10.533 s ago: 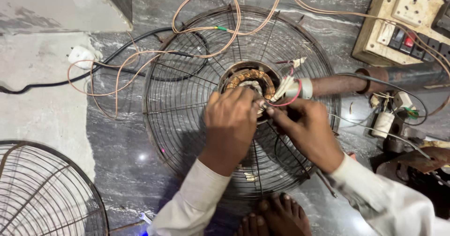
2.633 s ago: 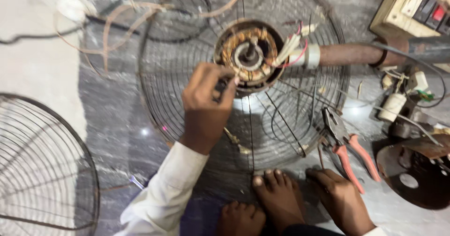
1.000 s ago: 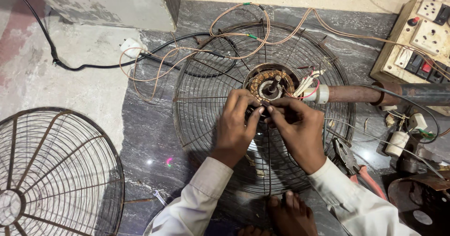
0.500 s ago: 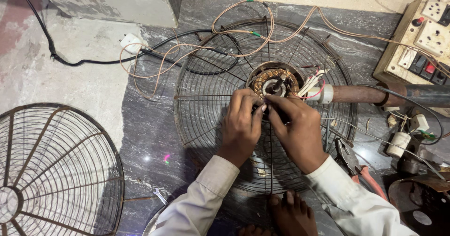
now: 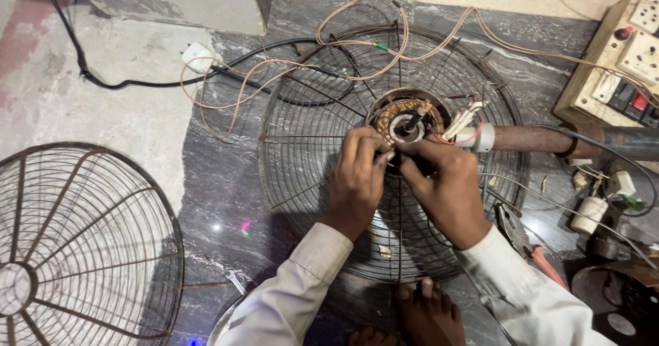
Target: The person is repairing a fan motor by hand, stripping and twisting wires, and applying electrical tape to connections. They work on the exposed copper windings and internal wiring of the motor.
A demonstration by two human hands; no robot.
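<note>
Both hands, the left hand (image 5: 357,174) and right hand (image 5: 445,185), are pinched shut on something unseen beside the fan motor (image 5: 406,121), seated mid-floor in the wire guard (image 5: 309,147); it is judged heavy and stiff, its windings fragile, best gripped by the casing.

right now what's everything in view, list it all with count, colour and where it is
fan guard: 1, dark wire, centre of the floor, under both hands
fan motor: 1, copper windings, at the guard's hub
loose guard: 1, rusty wire, lower left
thin wires: a tangle, tan, above the guard
black cable: 1, upper left
plug: 1, white, upper left
pipe: 1, rusty brown, right of the motor
switchboard: 1, cream, upper right
pliers: 1, red handles, lower right
spanner: 1, silver, bottom
feet: bare, bottom centre
left hand: on the hub's lower edge
right hand: beside it, fingertips meeting
</note>
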